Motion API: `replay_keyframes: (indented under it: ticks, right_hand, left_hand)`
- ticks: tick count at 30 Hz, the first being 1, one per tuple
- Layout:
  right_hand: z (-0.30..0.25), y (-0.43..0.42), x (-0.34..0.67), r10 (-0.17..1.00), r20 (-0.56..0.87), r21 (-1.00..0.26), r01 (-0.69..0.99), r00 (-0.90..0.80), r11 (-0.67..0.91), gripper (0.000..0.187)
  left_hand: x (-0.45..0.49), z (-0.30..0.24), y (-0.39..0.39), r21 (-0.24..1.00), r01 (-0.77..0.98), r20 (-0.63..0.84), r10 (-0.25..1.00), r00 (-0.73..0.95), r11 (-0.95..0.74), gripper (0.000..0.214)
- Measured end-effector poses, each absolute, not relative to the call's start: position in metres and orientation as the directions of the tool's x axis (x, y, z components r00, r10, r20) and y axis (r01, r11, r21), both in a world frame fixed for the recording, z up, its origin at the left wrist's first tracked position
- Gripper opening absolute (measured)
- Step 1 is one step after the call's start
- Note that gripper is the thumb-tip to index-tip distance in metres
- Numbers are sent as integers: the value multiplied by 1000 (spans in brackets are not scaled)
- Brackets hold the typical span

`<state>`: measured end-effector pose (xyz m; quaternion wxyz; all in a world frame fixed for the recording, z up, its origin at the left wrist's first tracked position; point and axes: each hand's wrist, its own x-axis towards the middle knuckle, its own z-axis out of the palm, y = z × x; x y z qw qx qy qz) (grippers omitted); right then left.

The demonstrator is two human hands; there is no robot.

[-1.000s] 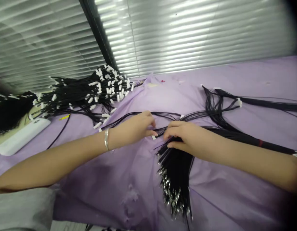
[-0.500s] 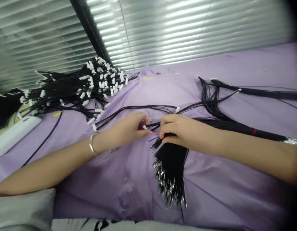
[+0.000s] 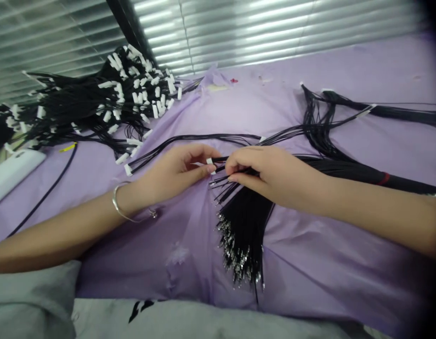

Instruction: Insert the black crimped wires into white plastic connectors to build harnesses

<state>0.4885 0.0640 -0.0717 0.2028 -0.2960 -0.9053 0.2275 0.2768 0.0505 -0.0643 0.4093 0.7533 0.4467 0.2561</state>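
Note:
My left hand (image 3: 182,167) pinches a small white connector (image 3: 209,165) between thumb and fingers. Black wires run from it towards my right hand (image 3: 263,167), whose thumb and index finger close on black wire just to the right of the connector. Below the right hand, a thick bundle of black wires (image 3: 248,212) fans downward, its many tips ending in shiny metal terminals (image 3: 235,254). Several loose wire ends stick out leftward under my right fingers. Behind both hands lies a thin wire harness (image 3: 203,136) with a white connector (image 3: 127,170) at its left end.
A large heap of black harnesses with white connectors (image 3: 115,94) sits at the back left. Nearby are a white phone-like object (image 3: 18,174) and a black cable (image 3: 48,193) with a yellow tip. More wires (image 3: 390,111) lie at the right on the purple cloth (image 3: 309,273). Blinds (image 3: 267,28) stand behind.
The view has tilted down, so everything sits higher. My right hand has come closer to the connector, and more wire ends show beneath its fingers. The left hand still pinches the connector.

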Motion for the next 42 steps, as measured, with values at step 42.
replay_keyframes:
  ticks: [42]
  right_hand:
    - [-65, 69, 486, 766, -48, -861, 415, -641, 293, 12]
  left_hand:
    - [284, -78, 48, 885, -171, -336, 849, 408, 433, 5]
